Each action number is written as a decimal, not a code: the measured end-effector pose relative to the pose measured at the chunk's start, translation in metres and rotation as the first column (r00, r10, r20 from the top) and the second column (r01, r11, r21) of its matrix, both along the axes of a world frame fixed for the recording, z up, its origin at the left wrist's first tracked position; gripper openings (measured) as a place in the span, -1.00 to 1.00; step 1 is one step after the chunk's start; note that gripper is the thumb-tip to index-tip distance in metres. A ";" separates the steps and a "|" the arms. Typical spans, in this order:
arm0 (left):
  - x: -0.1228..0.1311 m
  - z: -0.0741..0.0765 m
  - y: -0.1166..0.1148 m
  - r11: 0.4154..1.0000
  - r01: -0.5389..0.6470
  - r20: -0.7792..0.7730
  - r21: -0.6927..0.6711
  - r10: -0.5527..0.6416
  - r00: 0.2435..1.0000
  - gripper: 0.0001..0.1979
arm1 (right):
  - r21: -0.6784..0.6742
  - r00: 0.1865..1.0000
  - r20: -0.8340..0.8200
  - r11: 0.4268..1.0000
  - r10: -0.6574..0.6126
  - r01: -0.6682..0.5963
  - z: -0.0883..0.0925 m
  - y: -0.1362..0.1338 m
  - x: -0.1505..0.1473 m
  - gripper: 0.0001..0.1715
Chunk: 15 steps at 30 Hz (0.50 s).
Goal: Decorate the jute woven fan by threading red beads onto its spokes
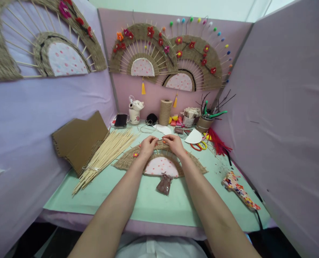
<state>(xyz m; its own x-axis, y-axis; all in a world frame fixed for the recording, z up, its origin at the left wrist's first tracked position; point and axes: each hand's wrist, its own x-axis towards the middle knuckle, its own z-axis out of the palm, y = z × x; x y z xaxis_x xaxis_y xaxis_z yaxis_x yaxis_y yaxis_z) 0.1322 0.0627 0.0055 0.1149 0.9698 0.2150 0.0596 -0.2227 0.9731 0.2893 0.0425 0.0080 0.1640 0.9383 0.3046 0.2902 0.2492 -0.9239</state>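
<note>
A fan-shaped craft piece [127,161] of wound twine over thin sticks lies flat on the table, with a dotted white half-circle [162,167] at its lower middle. Over its upper rim, my left hand [148,147] is closed in a pinch. Close beside it, my right hand [175,144] pinches too, fingertips turned toward the left ones. Something thin and dark seems to lie between the fingertips, too small to name. A small flower [135,154] sits on the twine left of my left hand. Below the half-circle rests a small brown pouch [164,184].
Bamboo sticks [105,154] and cardboard [81,139] lie at left. A twine spool [165,111] stands at the back, scissors [199,146] and red strands [219,142] to the right. A colourful glue gun [240,190] lies front right. Finished fans [146,32] hang on the partition.
</note>
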 end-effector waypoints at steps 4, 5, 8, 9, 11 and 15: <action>-0.006 0.001 0.005 0.998 -0.025 -0.076 0.054 0.029 0.997 -0.89 | -0.027 0.998 0.062 0.999 0.029 -0.027 0.007 0.011 -0.002 -0.80; -0.007 0.000 0.006 0.998 -0.026 -0.089 0.062 0.031 0.996 -0.86 | -0.034 0.996 0.078 0.999 0.034 -0.032 0.008 0.014 -0.002 -0.81; -0.009 -0.002 0.006 0.995 -0.029 -0.129 0.090 0.040 0.991 -0.75 | -0.055 0.992 0.124 0.998 0.034 -0.027 0.005 0.021 -0.004 -0.84; -0.009 -0.003 0.005 0.994 -0.031 -0.145 0.103 0.046 0.988 -0.71 | -0.062 0.990 0.138 0.998 0.028 -0.019 0.003 0.023 -0.005 -0.85; -0.011 -0.004 0.003 0.991 -0.039 -0.179 0.125 0.061 0.982 -0.66 | -0.073 0.986 0.166 0.997 0.009 0.003 -0.004 0.025 -0.006 -0.85; -0.011 -0.004 -0.002 0.986 -0.063 -0.265 0.154 0.102 0.959 -0.76 | -0.075 0.974 0.224 0.995 -0.043 0.061 -0.016 0.024 -0.007 -0.85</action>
<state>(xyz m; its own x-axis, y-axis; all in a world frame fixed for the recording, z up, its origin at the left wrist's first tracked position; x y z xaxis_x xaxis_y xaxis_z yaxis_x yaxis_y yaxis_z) 0.1209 0.0610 0.0013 0.1091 0.9400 0.3234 0.3410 -0.3410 0.8761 0.2818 0.0669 -0.0084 0.1503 0.9533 0.2619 0.5006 0.1551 -0.8517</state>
